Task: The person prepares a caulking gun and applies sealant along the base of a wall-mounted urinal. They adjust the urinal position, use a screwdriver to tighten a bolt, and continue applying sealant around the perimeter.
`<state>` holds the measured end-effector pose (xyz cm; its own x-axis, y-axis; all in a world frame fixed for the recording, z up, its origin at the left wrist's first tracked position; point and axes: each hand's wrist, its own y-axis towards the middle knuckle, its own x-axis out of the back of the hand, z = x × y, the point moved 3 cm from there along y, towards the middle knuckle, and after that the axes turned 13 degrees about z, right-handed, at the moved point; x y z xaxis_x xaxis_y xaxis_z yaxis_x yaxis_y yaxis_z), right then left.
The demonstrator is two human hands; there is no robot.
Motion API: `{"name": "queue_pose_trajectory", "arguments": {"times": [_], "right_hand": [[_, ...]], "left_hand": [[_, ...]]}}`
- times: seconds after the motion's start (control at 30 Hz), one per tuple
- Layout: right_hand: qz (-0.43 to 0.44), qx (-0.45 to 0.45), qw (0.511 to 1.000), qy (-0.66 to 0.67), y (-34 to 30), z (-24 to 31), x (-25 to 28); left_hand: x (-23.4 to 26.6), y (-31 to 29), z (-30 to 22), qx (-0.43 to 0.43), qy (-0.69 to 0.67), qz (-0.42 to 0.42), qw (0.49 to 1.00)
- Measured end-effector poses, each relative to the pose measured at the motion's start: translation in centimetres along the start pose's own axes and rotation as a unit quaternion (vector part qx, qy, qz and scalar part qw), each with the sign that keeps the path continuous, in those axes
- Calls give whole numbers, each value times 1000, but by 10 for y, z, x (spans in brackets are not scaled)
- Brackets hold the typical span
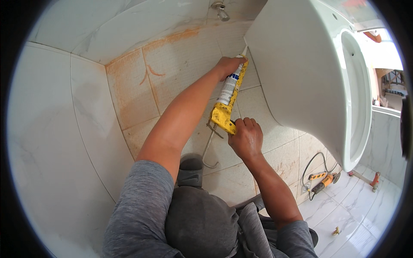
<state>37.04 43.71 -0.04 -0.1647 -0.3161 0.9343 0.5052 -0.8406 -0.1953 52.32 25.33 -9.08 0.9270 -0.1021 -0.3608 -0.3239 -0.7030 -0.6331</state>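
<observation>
A yellow caulking gun (221, 115) with dark smears is held out in front of me, loaded with a white sealant tube (228, 89). My left hand (231, 67) wraps round the front end of the gun, close behind the nozzle. Around the handle and trigger closes my right hand (248, 136). The pale nozzle (245, 50) points at the lower back edge of a white ceramic toilet (297, 60), where it meets the tiled floor; whether the tip touches cannot be made out. A bent metal rod (209, 148) sticks out of the gun's rear toward my foot.
Marbled wall tiles (47, 120) rise at the left. A metal valve (220, 11) projects from the back wall. Right of me on the floor lie an orange angle grinder (326, 182) with its cord, a small level (317, 176), a red-headed hammer (374, 181) and a brass fitting (336, 231).
</observation>
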Motion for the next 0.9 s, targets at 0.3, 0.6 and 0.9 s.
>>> {"name": "queue_pose_trajectory", "arguments": {"times": [0.3, 0.6, 0.9], "right_hand": [[10, 0, 1000, -9, 1, 0, 6], [11, -4, 1000, 1, -1, 1, 13], [10, -2, 1000, -3, -1, 2, 21]], "left_hand": [[-1, -2, -1, 5, -11, 0, 1000], [-3, -3, -3, 0, -20, 5, 1000], [-4, -4, -5, -1, -29, -2, 1000]]}}
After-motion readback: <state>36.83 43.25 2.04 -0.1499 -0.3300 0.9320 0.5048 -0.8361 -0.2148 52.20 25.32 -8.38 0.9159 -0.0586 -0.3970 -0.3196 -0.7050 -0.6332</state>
